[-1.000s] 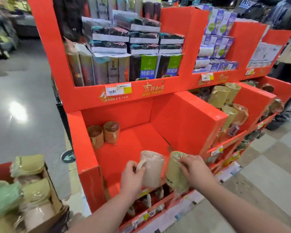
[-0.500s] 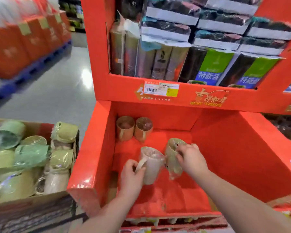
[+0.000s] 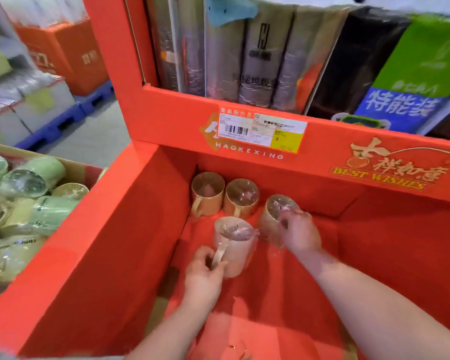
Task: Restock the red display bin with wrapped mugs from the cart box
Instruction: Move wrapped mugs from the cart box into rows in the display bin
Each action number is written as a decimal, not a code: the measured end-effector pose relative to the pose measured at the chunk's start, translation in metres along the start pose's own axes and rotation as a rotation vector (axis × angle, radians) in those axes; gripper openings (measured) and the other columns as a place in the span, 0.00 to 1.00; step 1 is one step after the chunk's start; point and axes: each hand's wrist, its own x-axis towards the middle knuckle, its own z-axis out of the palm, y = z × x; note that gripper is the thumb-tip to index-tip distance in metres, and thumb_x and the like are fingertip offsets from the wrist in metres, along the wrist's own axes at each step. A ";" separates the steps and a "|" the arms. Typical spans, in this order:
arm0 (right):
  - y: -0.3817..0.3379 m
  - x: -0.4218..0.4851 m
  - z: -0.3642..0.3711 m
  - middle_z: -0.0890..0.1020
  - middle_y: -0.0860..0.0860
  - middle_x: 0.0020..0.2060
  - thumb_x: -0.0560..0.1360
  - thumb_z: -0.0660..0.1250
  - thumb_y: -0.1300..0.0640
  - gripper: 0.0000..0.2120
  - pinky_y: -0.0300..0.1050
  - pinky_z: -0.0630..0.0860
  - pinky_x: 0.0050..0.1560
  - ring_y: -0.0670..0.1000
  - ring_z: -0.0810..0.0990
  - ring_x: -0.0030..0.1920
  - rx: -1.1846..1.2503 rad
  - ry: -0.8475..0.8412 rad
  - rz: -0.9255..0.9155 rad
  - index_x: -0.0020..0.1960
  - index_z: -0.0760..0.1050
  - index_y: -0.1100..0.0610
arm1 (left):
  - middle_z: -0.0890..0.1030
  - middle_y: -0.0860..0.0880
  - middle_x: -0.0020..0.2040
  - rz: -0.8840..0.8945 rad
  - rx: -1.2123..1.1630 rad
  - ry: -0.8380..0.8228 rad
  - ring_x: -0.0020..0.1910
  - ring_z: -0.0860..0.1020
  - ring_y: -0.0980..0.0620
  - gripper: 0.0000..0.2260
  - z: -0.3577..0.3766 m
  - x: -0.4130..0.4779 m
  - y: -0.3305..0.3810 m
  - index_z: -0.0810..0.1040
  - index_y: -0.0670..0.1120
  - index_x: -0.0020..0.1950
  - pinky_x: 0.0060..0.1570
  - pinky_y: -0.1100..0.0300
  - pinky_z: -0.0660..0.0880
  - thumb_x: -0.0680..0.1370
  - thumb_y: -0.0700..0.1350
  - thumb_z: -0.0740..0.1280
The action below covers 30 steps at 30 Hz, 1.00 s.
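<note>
Left grip (image 3: 203, 276): grasping handle of pale plastic-wrapped mug (image 3: 235, 248), inside red cardboard display bin (image 3: 115, 229), left-centre.
Right grip (image 3: 300, 233): grasping tan plastic-wrapped mug (image 3: 276, 211), just right, slightly farther.

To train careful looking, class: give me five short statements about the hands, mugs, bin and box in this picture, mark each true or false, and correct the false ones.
1. The left hand holds a mug inside the bin. True.
2. The right hand holds nothing. False: it grips a second mug.
3. In the bin's back left corner stand two more mugs. True.
4. The left hand grips its mug by the rim. False: it grips the handle.
5. The box beside the bin holds nothing. False: it holds many wrapped mugs.
</note>
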 end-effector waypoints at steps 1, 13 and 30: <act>0.002 0.005 0.003 0.81 0.57 0.54 0.73 0.66 0.55 0.07 0.49 0.73 0.52 0.61 0.76 0.54 -0.001 -0.008 -0.008 0.47 0.81 0.56 | 0.70 0.51 0.29 0.007 0.004 0.007 0.30 0.67 0.53 0.15 0.001 0.000 -0.001 0.67 0.47 0.33 0.33 0.67 0.65 0.70 0.35 0.71; -0.002 0.041 0.016 0.82 0.56 0.53 0.74 0.64 0.59 0.09 0.47 0.73 0.53 0.60 0.77 0.57 -0.030 -0.033 0.011 0.51 0.81 0.51 | 0.74 0.51 0.29 -0.006 -0.003 0.057 0.32 0.74 0.44 0.16 0.013 0.007 -0.023 0.67 0.50 0.33 0.37 0.57 0.69 0.69 0.36 0.72; -0.009 -0.046 0.025 0.82 0.52 0.51 0.68 0.59 0.47 0.21 0.46 0.72 0.58 0.56 0.77 0.54 0.214 -0.116 -0.484 0.53 0.81 0.55 | 0.69 0.53 0.31 -0.001 0.022 -0.078 0.32 0.66 0.51 0.17 0.037 -0.006 -0.009 0.65 0.50 0.34 0.33 0.64 0.63 0.68 0.33 0.71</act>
